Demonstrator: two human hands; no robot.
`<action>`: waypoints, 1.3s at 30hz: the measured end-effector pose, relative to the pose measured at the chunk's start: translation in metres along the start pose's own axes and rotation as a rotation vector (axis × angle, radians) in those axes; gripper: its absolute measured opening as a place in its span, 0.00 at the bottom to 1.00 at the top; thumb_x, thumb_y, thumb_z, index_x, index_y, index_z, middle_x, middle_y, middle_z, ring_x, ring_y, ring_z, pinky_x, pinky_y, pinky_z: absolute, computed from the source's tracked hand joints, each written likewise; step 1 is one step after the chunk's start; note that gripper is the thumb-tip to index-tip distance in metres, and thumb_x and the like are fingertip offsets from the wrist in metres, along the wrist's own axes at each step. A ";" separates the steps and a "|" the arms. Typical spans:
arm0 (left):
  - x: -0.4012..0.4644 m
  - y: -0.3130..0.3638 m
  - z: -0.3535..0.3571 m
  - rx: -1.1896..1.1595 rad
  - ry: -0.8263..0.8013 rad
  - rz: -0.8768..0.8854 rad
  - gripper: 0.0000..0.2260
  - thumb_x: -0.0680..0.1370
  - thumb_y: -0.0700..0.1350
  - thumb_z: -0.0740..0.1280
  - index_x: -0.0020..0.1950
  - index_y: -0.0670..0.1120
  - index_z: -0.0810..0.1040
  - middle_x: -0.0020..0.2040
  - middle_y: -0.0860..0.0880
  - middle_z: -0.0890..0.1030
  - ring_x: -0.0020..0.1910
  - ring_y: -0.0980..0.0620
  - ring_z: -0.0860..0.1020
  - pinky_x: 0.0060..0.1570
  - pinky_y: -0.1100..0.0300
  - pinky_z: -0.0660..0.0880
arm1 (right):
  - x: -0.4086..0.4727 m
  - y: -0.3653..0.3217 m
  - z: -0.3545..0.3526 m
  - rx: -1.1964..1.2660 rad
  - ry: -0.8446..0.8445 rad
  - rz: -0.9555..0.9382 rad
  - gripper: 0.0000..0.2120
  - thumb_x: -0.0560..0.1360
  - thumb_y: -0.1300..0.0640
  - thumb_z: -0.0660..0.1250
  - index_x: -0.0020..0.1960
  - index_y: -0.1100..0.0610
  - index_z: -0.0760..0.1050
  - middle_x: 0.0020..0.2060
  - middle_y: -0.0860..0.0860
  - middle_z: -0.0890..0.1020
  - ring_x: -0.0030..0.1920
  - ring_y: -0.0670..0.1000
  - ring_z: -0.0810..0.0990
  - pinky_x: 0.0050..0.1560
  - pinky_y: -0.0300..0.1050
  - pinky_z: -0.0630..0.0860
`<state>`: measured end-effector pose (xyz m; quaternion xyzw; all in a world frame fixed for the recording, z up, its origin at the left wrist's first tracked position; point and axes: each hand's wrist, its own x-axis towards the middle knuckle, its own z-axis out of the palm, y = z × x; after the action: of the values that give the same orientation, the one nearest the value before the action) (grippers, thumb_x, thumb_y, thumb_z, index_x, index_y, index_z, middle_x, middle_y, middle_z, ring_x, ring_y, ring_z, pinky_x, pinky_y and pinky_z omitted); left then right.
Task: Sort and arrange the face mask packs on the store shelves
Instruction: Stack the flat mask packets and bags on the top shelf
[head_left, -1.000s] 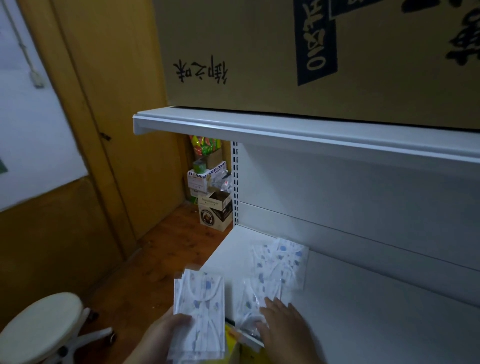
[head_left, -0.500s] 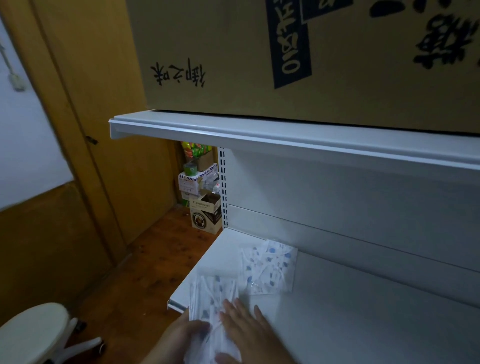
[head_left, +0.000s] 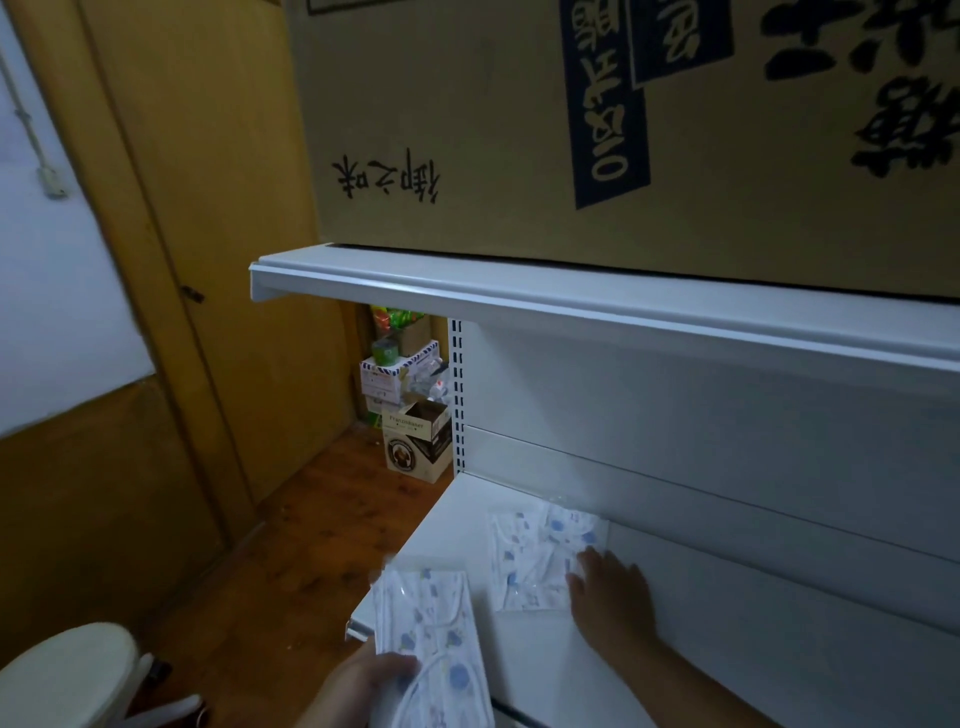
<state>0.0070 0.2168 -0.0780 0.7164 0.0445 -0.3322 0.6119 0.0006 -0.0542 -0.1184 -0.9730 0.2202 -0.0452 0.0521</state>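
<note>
A stack of white face mask packs with blue prints is held in my left hand over the front left corner of the white shelf. My thumb lies across the stack's lower end. Further back on the shelf lie other mask packs, flat near the back panel. My right hand lies flat on the shelf with straight fingers touching the right edge of those packs.
A white upper shelf carries a big cardboard box overhead. Small cartons stand on the wooden floor left of the shelf unit. A white stool is at the lower left, beside a wooden door.
My right hand left the stack in my left hand and moved back right onto the packs lying on the shelf. The left hand keeps the stack at the shelf's front corner.
</note>
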 end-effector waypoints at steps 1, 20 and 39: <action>0.001 0.003 0.001 0.019 -0.039 -0.020 0.32 0.65 0.34 0.67 0.69 0.31 0.67 0.66 0.32 0.72 0.65 0.36 0.70 0.64 0.53 0.67 | -0.003 0.001 -0.007 0.049 0.049 0.013 0.18 0.81 0.46 0.51 0.68 0.49 0.66 0.66 0.48 0.73 0.65 0.50 0.71 0.66 0.45 0.64; 0.002 0.042 0.145 -0.374 -0.710 -0.067 0.20 0.71 0.35 0.65 0.63 0.40 0.76 0.54 0.34 0.82 0.48 0.34 0.82 0.36 0.49 0.80 | -0.157 0.028 -0.070 0.804 0.096 0.374 0.30 0.81 0.49 0.57 0.78 0.49 0.46 0.76 0.44 0.47 0.76 0.44 0.52 0.69 0.31 0.51; -0.175 0.017 0.470 0.087 -1.040 -0.103 0.11 0.76 0.33 0.59 0.54 0.33 0.77 0.46 0.32 0.83 0.39 0.36 0.83 0.30 0.50 0.79 | -0.400 0.256 -0.194 1.269 0.467 0.795 0.12 0.81 0.55 0.59 0.64 0.47 0.72 0.54 0.50 0.82 0.47 0.53 0.82 0.48 0.47 0.79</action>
<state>-0.3191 -0.1536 0.0152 0.4784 -0.2439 -0.6754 0.5055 -0.4888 -0.1270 0.0164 -0.5705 0.4894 -0.3437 0.5629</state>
